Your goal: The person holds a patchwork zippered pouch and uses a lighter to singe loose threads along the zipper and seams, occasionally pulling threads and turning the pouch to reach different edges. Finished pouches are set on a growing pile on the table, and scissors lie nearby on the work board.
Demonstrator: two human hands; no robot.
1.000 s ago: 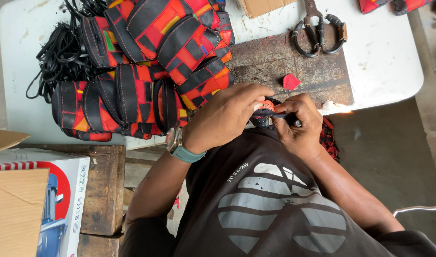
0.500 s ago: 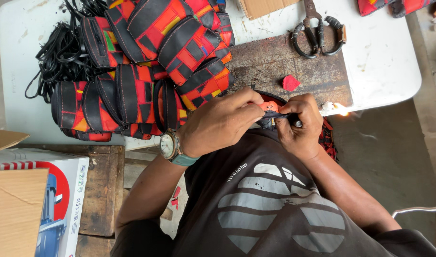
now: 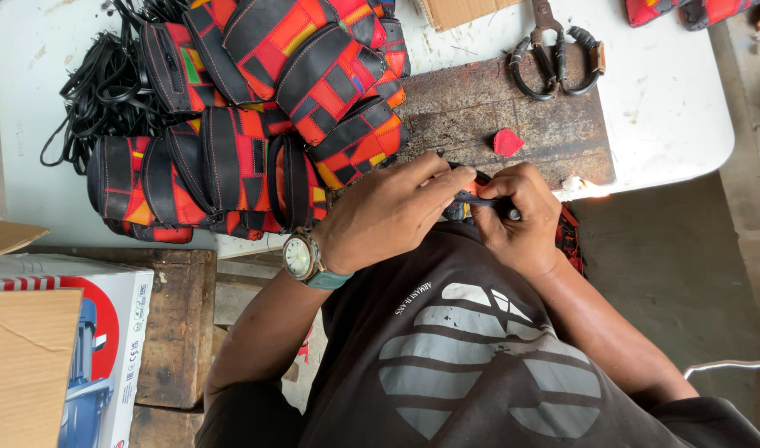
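Observation:
My left hand [image 3: 388,211], with a wristwatch [image 3: 301,257] on the wrist, and my right hand [image 3: 517,211] meet at the table's near edge. Both pinch a small black and red patterned piece [image 3: 471,189] between the fingertips. A thin black strip pokes out from my right fist. More red and black patterned cloth [image 3: 569,239] hangs below my right hand, over my lap. A worn brown board [image 3: 479,108] lies on the white table [image 3: 670,99] just beyond the hands.
A pile of red, orange and black patchwork pouches [image 3: 255,108] and a tangle of black cords [image 3: 97,83] fill the table's left. Large scissors [image 3: 554,54] and a small red scrap [image 3: 508,143] lie on the board. A printed box [image 3: 97,348] and wooden crate [image 3: 176,328] stand at lower left.
My left forearm has shifted slightly, turning the watch face into view. Both hands stay together on the small piece at the table's edge.

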